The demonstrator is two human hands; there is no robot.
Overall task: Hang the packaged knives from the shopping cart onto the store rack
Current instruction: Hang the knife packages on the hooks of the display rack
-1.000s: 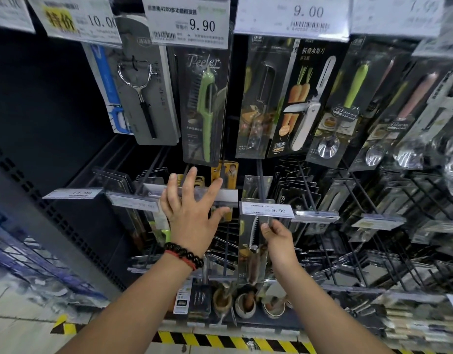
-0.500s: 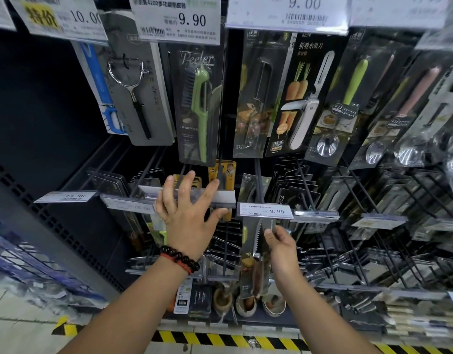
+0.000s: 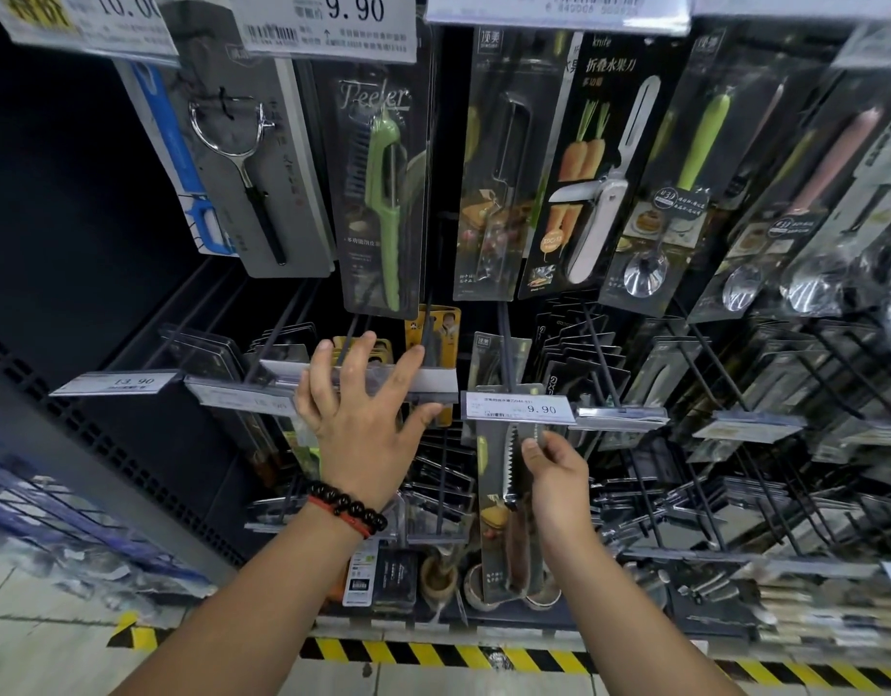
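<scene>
A packaged serrated knife (image 3: 503,499) with a brown handle hangs on a rack hook just below the 9.90 price tag (image 3: 519,407). My right hand (image 3: 554,469) pinches the package's upper right edge. My left hand (image 3: 363,414) has its fingers spread and rests on the clear price-tag strip (image 3: 433,381) of the neighbouring hook to the left, holding nothing. The shopping cart (image 3: 56,535) shows as a blurred blue frame at the lower left.
Peelers (image 3: 388,193), a folding fruit knife (image 3: 604,183) and ladles (image 3: 684,158) hang in the row above. Rows of black hooks (image 3: 684,394) with packages fill the rack to the right. A yellow-black striped floor edge (image 3: 433,655) runs below.
My right hand has slid down a little along the knife package below the 9.90 tag. My left hand has stayed spread on the neighbouring tag strip.
</scene>
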